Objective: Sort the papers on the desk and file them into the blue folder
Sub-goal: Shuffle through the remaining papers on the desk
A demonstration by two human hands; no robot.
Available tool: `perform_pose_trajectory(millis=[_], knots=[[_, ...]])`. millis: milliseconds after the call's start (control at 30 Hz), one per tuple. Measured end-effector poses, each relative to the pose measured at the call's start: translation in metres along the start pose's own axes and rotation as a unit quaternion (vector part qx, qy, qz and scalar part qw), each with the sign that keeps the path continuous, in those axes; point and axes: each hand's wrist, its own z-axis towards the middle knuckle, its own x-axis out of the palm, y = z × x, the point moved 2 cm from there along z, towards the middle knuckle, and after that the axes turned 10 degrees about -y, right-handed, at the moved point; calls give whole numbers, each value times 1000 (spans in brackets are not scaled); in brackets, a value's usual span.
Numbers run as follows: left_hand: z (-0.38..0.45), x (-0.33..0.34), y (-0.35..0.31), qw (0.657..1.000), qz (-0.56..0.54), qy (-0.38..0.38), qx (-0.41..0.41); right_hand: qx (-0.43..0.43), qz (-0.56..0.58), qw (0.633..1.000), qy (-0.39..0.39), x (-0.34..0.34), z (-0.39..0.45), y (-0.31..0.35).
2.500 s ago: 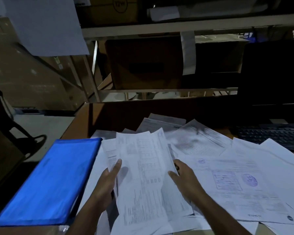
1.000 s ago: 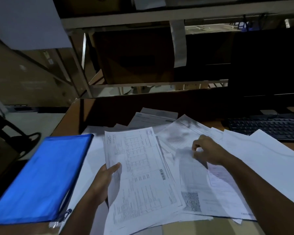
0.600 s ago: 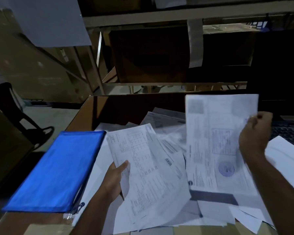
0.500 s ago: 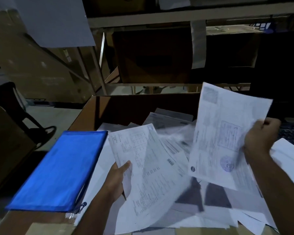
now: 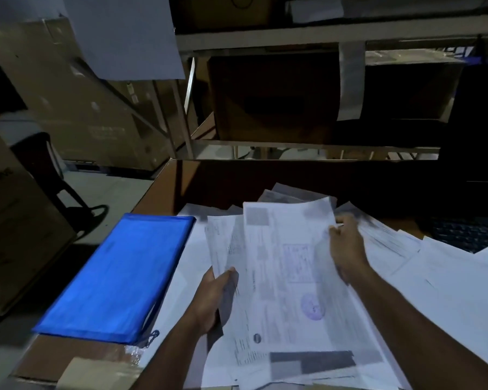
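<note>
The stamped sheet (image 5: 290, 266), raised a moment ago, now lies on the stack (image 5: 223, 249) the left hand (image 5: 212, 299) grips; the right hand (image 5: 347, 249) pinches its edge; blue folder (image 5: 116, 274) shut, left on desk (image 5: 164, 190)

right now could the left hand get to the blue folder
Probably not freely: the left hand grips a stack of papers. The blue folder lies uncovered just beside it.

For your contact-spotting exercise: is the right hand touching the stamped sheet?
Touching. The head view shows the right hand pinching the right edge of the stamped sheet, laying it over the stack in the left hand.
</note>
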Motion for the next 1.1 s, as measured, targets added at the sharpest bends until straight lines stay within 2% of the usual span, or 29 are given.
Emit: perform_pose_trajectory(millis=[100, 233, 433, 600, 667, 767, 867, 1000, 1100], knots=[[1, -4, -3, 997, 70, -2, 18, 12, -17, 999, 45, 23, -16, -1], [1, -7, -1, 998, 65, 17, 11, 7, -33, 996, 77, 38, -26, -3], [3, -9, 2, 991, 125, 16, 44, -35, -37, 991, 122, 44, -40, -4], [8, -14, 5, 992, 120, 16, 40, -69, -32, 992, 96, 39, -44, -6], [7, -15, 4, 992, 117, 19, 39, -54, -12, 994, 95, 35, -44, -5], [1, -13, -3, 988, 137, 39, 55, 2, 37, 988, 148, 27, -50, 5], [-6, -5, -28, 985, 135, 54, 90, -28, 64, 984, 162, 14, -52, 29], [-28, 18, -93, 985, 55, 63, 152, -73, 139, 981, 115, -13, -50, 82], [-39, 32, -139, 978, 16, 41, 203, -119, 198, 970, 79, -35, -50, 122]])
